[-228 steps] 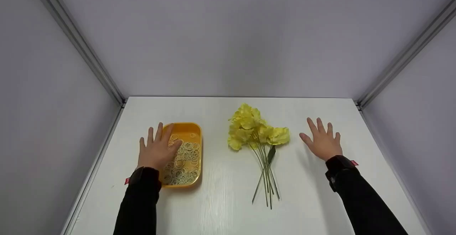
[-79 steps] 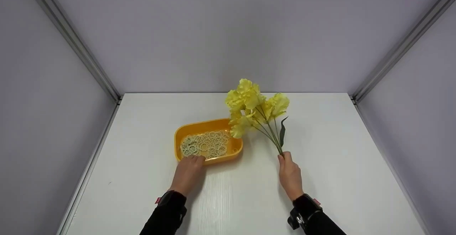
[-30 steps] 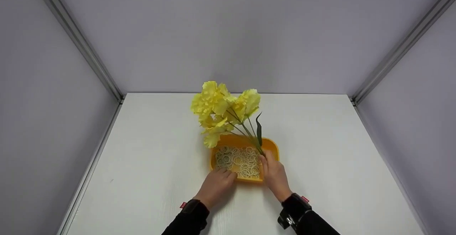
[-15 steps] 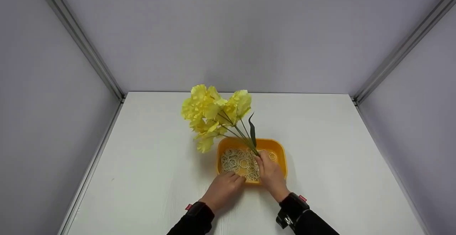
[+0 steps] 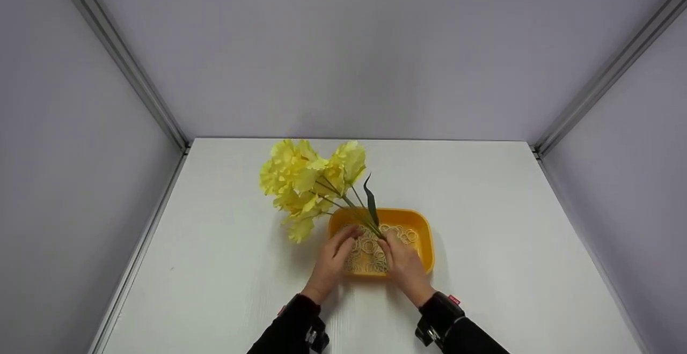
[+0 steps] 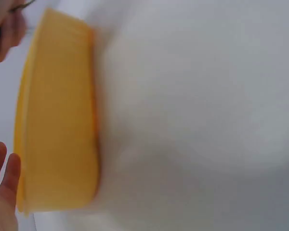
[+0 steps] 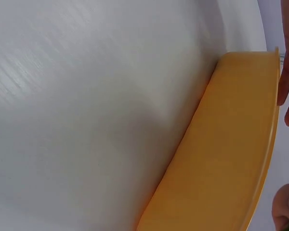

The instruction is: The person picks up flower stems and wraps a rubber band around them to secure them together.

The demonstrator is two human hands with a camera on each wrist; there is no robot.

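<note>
An orange tray (image 5: 425,236) full of pale rubber bands (image 5: 370,248) sits on the white table. My right hand (image 5: 387,238) grips the green stems of a bunch of yellow artificial flowers (image 5: 306,179) just above the tray; the blooms lean up and to the left. My left hand (image 5: 349,236) reaches over the tray's near left part, its fingers stretched onto the bands. The left wrist view shows the tray's outer wall (image 6: 58,120) with straight fingertips (image 6: 5,175) at its edge. The right wrist view shows the tray's wall (image 7: 231,159) close up.
The white table (image 5: 499,209) is boxed in by grey walls at the back and on both sides, with metal rails in the corners. A dark green leaf (image 5: 370,204) sticks up from the stems over the tray.
My left hand has moved from the tray's near rim up into the tray, onto the bands. The flowers in my right hand have tilted lower and further left. The tray has stopped sliding right.
</note>
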